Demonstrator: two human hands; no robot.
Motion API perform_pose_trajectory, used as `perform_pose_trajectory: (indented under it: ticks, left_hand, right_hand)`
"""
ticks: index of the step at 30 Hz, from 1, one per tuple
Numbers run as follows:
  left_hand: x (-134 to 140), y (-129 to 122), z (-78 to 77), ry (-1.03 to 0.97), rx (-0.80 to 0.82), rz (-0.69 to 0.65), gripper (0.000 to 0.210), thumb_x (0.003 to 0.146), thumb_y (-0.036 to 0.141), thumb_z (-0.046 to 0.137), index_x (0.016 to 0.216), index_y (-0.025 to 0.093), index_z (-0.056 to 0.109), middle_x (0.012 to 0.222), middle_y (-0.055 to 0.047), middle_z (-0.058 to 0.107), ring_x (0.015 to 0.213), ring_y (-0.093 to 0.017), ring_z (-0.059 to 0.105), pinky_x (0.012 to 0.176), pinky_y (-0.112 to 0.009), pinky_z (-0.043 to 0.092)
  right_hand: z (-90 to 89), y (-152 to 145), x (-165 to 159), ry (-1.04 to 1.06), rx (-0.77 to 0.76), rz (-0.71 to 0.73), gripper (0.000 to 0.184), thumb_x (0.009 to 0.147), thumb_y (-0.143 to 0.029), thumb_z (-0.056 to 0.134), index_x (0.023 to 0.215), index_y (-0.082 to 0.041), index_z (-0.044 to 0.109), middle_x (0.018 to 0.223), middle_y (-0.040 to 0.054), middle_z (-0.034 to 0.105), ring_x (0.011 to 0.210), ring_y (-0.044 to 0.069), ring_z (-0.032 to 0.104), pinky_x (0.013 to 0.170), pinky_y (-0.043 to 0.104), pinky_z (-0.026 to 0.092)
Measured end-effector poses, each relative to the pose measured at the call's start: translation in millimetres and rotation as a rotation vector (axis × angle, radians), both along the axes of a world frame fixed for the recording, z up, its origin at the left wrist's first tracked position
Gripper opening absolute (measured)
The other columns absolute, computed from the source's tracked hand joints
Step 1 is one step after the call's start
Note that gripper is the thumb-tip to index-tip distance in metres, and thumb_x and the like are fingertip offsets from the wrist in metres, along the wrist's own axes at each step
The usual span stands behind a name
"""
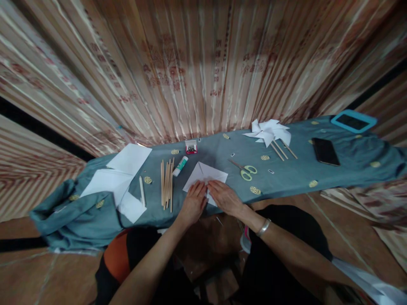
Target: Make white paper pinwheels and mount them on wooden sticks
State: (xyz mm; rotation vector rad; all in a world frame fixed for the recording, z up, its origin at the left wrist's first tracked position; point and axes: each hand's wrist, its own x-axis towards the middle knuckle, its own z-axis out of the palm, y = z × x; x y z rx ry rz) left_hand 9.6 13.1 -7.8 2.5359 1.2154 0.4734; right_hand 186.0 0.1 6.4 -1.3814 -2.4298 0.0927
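When pressing at the middle of the white paper square (212, 171), best kept flat, with light, even force from both sides. Located directly under fingertips of left hand (194, 198) and right hand (226, 198), beside the near edge of the tabletop (219, 153). Shown palms down, fingers close together; whether pinching, cannot tell.

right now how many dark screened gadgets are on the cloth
2: black rectangular phone toward the right of the teal cloth, and blue-framed tablet beyond it, farther right.

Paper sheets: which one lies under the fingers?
The creased square right of the glue stick; the other sheets lie left of the wooden sticks.
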Motion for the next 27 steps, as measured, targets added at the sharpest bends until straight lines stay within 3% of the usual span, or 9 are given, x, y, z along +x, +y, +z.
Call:
perform_pose_trajectory:
  ticks: [6,16,27]
  left_hand:
    - [-5,1,-1.4,0.02,0.045,-0.021,0.045,0.093,0.024,0.05,0.136,0.011,0.051,0.145,-0.018,0.05,0.142,-0.03,0.037,0.115,-0.055,0.034]
    - [-16,-6,4.0,0.046,0.091,-0.008,0.046,0.094,0.029,0.05,0.136,0.01,0.05,0.145,-0.018,0.05,0.142,-0.031,0.037,0.115,-0.052,0.035]
    - [-37,-18,-5.3,0.069,0.16,0.049,0.051,0.096,0.034,0.048,0.142,0.013,0.043,0.147,-0.019,0.047,0.143,-0.03,0.035,0.113,-0.053,0.037]
  right_hand:
    - [0.0,5,11,-0.032,-0.002,-0.066,0.037,0.097,-0.021,0.045,0.129,-0.009,0.059,0.13,0.0183,0.062,0.122,0.028,0.056,0.103,0.042,0.046]
    - [-6.1,13,49,-0.121,0.013,-0.296,0.036,0.097,-0.024,0.043,0.124,-0.008,0.062,0.129,0.0187,0.063,0.116,0.03,0.057,0.099,0.042,0.044]
    - [1.3,15,54,-0.197,-0.003,-0.287,0.035,0.096,-0.015,0.04,0.122,-0.005,0.062,0.128,0.0181,0.063,0.113,0.028,0.056,0.094,0.038,0.043]
